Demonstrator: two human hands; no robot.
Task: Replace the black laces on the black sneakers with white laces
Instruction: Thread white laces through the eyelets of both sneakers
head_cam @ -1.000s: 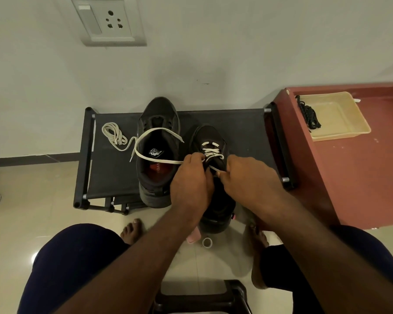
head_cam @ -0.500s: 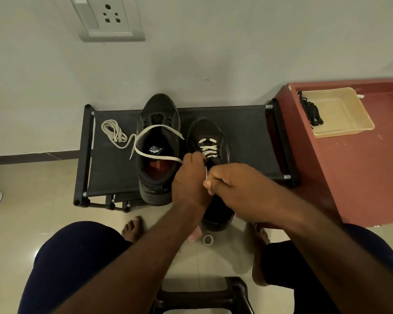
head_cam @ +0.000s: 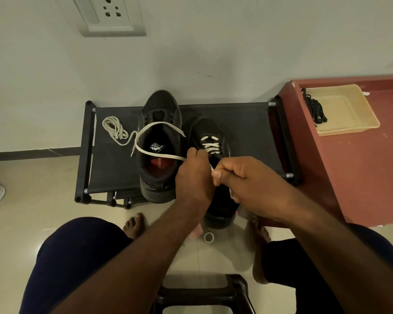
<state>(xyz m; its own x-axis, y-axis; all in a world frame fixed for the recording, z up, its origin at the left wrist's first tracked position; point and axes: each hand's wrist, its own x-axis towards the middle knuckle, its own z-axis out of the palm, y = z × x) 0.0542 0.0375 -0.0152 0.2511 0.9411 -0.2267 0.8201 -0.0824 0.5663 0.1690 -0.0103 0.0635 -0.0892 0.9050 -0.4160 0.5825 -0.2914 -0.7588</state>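
Two grips: L hand (head_cam: pixel 194 175) + R hand (head_cam: pixel 247 180) each pinch flat white lace (head_cam: pixel 161 156) of half-laced black sneaker (head_cam: pixel 208 128) at rt; unlaced black sneaker (head_cam: pixel 160 103) just left.

**Inspector:** Light level?

**Assessor:** Dim and even, indoor; the source is not in view. The wall (head_cam: pixel 236 41) reads grey-green, with a broad, soft shadow above the back edge of the bench (head_cam: pixel 247 123).

**Inspector:** Glare?

**Assessor:** A mild sheen on the glossy floor (head_cam: pixel 32 189), palest near the bottom edge. Nothing is blown out. The black sneakers (head_cam: pixel 159 189) sink into shadow and most surface detail is lost. The white lace (head_cam: pixel 159 155) stands out clearly.

**Inspector:** Sharpness and distortion?

**Assessor:** The centre is acceptably sharp. There is wide-angle stretch at the margins: the socket plate (head_cam: pixel 109 14) leans, the skirting (head_cam: pixel 32 152) bows and the red table (head_cam: pixel 361 173) splays outward. The forearms (head_cam: pixel 145 257) look soft towards the bottom edge.
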